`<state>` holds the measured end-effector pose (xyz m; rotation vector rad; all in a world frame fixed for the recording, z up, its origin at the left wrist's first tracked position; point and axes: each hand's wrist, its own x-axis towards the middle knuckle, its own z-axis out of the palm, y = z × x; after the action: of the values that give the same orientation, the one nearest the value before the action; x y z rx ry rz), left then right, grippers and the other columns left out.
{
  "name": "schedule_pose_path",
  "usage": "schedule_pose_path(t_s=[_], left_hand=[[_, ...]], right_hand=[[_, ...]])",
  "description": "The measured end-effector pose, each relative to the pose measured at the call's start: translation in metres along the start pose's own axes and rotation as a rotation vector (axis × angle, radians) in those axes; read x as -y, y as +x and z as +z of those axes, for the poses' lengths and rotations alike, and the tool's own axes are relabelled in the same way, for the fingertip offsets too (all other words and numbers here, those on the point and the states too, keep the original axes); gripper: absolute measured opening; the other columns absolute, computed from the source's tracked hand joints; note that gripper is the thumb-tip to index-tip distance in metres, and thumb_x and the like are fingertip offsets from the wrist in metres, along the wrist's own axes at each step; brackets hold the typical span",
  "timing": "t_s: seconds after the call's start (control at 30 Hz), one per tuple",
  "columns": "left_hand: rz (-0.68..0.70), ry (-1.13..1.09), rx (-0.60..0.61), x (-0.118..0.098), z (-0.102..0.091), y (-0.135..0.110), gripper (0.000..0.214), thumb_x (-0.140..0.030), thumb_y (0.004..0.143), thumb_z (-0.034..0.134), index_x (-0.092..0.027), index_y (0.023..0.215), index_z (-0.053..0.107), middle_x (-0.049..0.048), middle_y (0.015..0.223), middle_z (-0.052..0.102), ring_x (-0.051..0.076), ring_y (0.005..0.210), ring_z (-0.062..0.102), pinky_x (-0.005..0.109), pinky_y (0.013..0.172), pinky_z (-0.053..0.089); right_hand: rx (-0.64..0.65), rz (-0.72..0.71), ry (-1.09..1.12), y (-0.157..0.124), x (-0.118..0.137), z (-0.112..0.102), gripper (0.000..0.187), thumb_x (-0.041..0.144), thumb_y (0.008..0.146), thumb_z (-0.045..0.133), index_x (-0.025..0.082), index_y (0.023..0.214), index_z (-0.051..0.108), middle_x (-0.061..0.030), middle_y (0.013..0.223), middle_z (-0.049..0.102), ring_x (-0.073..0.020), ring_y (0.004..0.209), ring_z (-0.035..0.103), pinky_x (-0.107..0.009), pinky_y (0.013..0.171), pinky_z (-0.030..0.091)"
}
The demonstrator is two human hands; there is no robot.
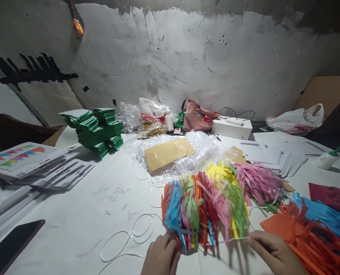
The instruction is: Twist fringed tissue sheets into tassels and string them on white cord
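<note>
A row of colourful paper tassels (198,210) lies bunched in front of me, with blue, green, red, pink and yellow strips. White string (235,240) crosses its near edge between my hands. My right hand (273,250) pinches this string just right of the row. Closed at the row's lower left corner, my left hand (161,254) grips the string's other side; its fingertips are partly hidden. Loose loops of the string curl over the table left of that hand. Beside my right hand lie cut orange tissue paper (307,233) and blue fringed paper (327,217).
Behind the tassels sit a brown envelope (170,152) on tangled white string and a pink tassel bundle (258,181). Green stacked bundles (97,130), printed sheets (21,160) and a phone (15,246) are on the left. A glue bottle (327,160) stands at right.
</note>
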<state>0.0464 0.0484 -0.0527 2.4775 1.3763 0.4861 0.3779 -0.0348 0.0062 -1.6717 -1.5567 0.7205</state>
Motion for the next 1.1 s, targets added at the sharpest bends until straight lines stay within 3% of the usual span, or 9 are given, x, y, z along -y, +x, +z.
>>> schedule_pose_path(t_s=[0.3,0.5,0.67,0.73,0.83,0.93,1.0,1.1], left_hand=[[0.063,-0.104,0.015,0.003,-0.007,0.002,0.022,-0.020,0.097,0.045,-0.024,0.102,0.066,0.0088,0.105,0.071,0.025,0.092,0.066,0.038,0.081,0.053],[-0.048,-0.112,0.070,-0.006,-0.001,0.001,0.018,-0.016,0.079,0.062,-0.023,0.094,0.067,0.0086,0.102,0.070,0.029,0.091,0.063,0.041,0.080,0.048],[-0.015,-0.239,-0.010,-0.008,0.010,0.002,0.023,-0.025,0.095,0.045,-0.022,0.088,0.066,0.0111,0.097,0.069,0.028,0.089,0.060,0.040,0.078,0.045],[-0.057,-0.419,0.027,-0.008,-0.005,0.004,0.024,-0.032,0.096,0.047,-0.020,0.084,0.064,0.0088,0.089,0.067,0.025,0.083,0.058,0.036,0.075,0.045],[-0.258,-0.883,0.110,-0.006,-0.049,0.016,0.030,-0.043,0.089,0.064,-0.018,0.074,0.060,0.0009,0.069,0.060,0.015,0.066,0.052,0.025,0.063,0.040],[-0.442,-1.278,0.132,-0.004,-0.102,0.046,0.041,-0.050,0.074,0.081,-0.017,0.072,0.058,-0.0075,0.052,0.048,0.006,0.046,0.030,0.018,0.043,0.020],[-0.451,-1.384,0.100,-0.006,-0.135,0.071,0.047,-0.053,0.067,0.085,-0.018,0.070,0.054,-0.0114,0.047,0.040,0.004,0.042,0.019,0.018,0.040,0.013],[-0.383,-1.496,0.006,-0.022,-0.174,0.101,0.052,-0.052,0.061,0.089,-0.019,0.067,0.049,-0.0132,0.047,0.035,0.003,0.044,0.018,0.015,0.040,0.018]], right_hand=[[-0.004,-0.031,0.064,0.002,-0.006,-0.009,0.035,0.053,0.091,0.059,0.024,0.079,0.073,-0.0014,0.075,0.073,-0.0189,0.071,0.070,-0.018,0.066,0.055],[0.011,-0.084,0.054,0.009,0.009,-0.013,0.033,0.053,0.092,0.058,0.025,0.083,0.075,-0.0021,0.077,0.074,-0.0200,0.075,0.072,-0.019,0.067,0.056],[0.017,-0.102,0.086,0.013,0.031,-0.020,0.037,0.055,0.090,0.058,0.024,0.079,0.075,-0.0044,0.076,0.071,-0.0217,0.075,0.069,-0.022,0.066,0.055],[0.017,-0.076,0.145,0.015,0.033,-0.022,0.039,0.056,0.088,0.061,0.022,0.076,0.074,-0.0044,0.071,0.067,-0.0193,0.068,0.064,-0.023,0.061,0.051],[0.018,0.032,0.353,0.033,0.034,-0.027,0.046,0.062,0.085,0.065,0.018,0.072,0.071,0.0026,0.054,0.044,-0.0101,0.050,0.040,-0.021,0.046,0.034],[0.071,0.118,0.621,0.074,0.047,-0.035,0.046,0.061,0.077,0.076,0.015,0.075,0.070,0.0093,0.050,0.028,-0.0057,0.047,0.020,-0.020,0.043,0.015],[0.088,0.123,0.837,0.110,0.067,-0.042,0.045,0.056,0.068,0.086,0.015,0.078,0.068,0.0116,0.051,0.026,-0.0048,0.048,0.015,-0.020,0.043,0.012],[0.121,0.080,0.961,0.148,0.105,-0.050,0.049,0.058,0.062,0.087,0.019,0.077,0.062,0.0141,0.051,0.018,-0.0054,0.048,0.007,-0.020,0.041,0.008]])
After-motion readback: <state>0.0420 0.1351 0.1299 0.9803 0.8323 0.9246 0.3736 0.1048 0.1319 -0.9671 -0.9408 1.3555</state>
